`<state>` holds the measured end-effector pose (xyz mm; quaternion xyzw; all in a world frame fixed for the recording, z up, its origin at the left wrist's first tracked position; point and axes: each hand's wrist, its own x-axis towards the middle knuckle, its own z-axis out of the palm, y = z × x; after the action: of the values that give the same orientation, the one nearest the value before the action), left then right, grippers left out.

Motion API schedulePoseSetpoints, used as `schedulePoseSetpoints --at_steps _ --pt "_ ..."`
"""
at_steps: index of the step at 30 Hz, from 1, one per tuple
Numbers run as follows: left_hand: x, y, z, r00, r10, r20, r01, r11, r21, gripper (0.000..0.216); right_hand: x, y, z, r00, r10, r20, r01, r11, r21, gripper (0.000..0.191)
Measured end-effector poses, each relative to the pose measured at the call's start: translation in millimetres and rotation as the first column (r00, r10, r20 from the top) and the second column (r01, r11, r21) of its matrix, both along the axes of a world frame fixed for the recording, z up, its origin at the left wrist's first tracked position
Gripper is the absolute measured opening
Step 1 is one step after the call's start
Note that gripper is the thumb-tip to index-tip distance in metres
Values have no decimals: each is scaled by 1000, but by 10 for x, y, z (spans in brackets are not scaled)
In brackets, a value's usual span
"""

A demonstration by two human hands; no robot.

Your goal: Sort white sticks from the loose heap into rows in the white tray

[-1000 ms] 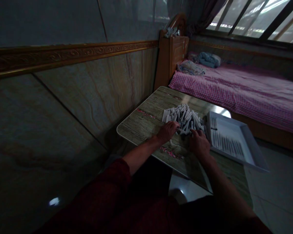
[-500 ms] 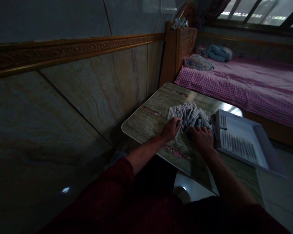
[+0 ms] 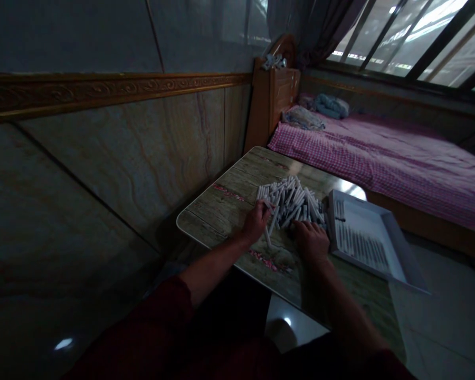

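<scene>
A heap of slim white and grey pen-like sticks lies on the wood-patterned table. At its near left edge, my left hand is closed, pinching a white pen-like stick between thumb and fingers. My right hand rests at the near right edge of the heap with its fingers curled down; what they hold, if anything, is hidden. One loose stick lies between the hands, close to the left one. Right of my right hand stands a shallow white box with rows of similar sticks inside.
The table has a pale rim and stands close to a marbled wall on the left. Beyond it is a bed with a pink checked cover and a wooden headboard. A window is at the upper right.
The whole view has shifted, so table, hands and box appear further left and a little lower. My left hand has drawn slightly away from the heap, its stick now showing more clearly.
</scene>
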<state>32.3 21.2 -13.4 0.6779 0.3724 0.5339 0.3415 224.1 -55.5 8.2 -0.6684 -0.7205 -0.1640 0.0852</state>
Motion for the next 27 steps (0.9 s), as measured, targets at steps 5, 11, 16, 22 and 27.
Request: schedulePoseSetpoints --at_steps 5,11,16,22,27 --pt "22 43 8 966 -21 257 59 988 -143 10 35 -15 -65 985 -97 -144 110 990 88 29" --pt "36 74 45 916 21 402 92 961 -260 18 6 -74 45 970 -190 -154 187 982 -34 22" --pt "20 74 57 924 52 378 62 958 -282 18 -59 -55 132 962 -258 -91 250 964 -91 26" --pt "19 69 73 915 53 399 73 953 -294 19 -125 67 190 948 -310 -71 301 947 -113 34" --pt "25 66 81 902 51 428 102 940 -326 25 -107 163 242 930 -357 -86 349 933 -91 38"
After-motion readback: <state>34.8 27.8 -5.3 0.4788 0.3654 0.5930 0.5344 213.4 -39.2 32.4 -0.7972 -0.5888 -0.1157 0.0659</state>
